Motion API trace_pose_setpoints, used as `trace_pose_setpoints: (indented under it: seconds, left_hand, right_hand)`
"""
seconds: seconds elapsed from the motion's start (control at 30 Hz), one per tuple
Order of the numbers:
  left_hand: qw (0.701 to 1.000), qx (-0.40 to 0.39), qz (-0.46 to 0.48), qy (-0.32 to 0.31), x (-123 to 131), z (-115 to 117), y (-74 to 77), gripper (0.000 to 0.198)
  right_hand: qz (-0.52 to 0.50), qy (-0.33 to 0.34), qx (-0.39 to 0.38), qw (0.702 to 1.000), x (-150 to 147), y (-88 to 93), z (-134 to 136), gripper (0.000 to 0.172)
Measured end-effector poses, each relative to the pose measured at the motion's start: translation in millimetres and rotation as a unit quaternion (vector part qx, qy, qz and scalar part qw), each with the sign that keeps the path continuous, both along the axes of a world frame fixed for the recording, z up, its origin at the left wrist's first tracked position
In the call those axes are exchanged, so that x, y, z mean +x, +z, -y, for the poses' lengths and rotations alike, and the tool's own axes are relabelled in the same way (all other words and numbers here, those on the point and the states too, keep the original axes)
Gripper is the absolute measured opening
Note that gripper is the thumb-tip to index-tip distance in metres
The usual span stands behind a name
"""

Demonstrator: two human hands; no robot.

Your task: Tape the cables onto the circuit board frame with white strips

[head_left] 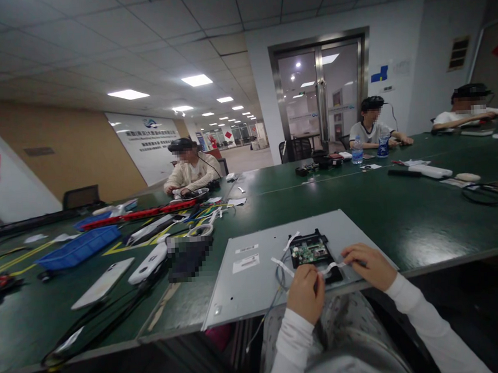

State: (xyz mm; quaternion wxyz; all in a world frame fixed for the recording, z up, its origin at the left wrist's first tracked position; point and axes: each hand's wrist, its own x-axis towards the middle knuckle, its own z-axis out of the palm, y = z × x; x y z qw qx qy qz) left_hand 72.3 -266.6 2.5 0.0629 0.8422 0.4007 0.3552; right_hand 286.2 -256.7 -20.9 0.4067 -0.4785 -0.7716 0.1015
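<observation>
A grey metal panel [245, 281] lies at the table's front edge. On it sits a green circuit board [311, 252] in a black frame [318, 237]. My left hand [307, 292] is closed in a pinch at the board's near side, over the panel. From its fingers a short white strip of tape [330, 267] runs to my right hand [372, 264], whose thumb and forefinger are closed on the other end. Other white tape pieces [291, 241] stick beside the board. A thin grey cable [277, 293] loops left of my left hand and hangs over the edge.
Left of the panel lie a white phone [104, 282], a white handheld device [149, 261] and a blue tray [80, 247]. Water bottles [357, 151] stand farther back. Co-workers sit around the green table [274, 194], one person [193, 170] across at the left.
</observation>
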Motion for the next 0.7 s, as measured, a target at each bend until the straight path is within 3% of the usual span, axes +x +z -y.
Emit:
trace_pose_setpoints:
  seconds: [0.7]
  left_hand:
    - [0.999, -0.010, -0.046, -0.012, 0.3, 2.9, 3.7, 0.022]
  right_hand:
    - [0.067, 0.029, 0.002, 0.997, -1.5, 5.9, 2.2, 0.027]
